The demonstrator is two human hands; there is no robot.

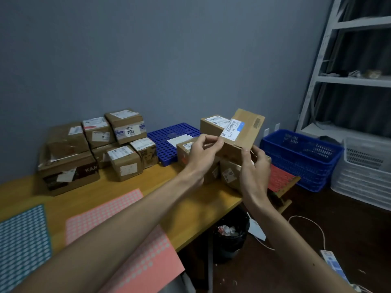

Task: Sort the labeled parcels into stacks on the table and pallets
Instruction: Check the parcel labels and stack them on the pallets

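I hold a small cardboard parcel with a white and blue label tilted up above the table's right end. My left hand pinches its near left corner, and my right hand grips its lower right edge. Beneath it sit more brown parcels and one taller parcel behind. A stack of several labeled parcels stands at the table's back left. A blue pallet lies between the two groups, with a flat white envelope on it.
Pink and teal dot-sticker sheets lie on the wooden table near me. A red pallet sticks out at the right end. Blue crate, white crate, shelving and a bin stand on the floor.
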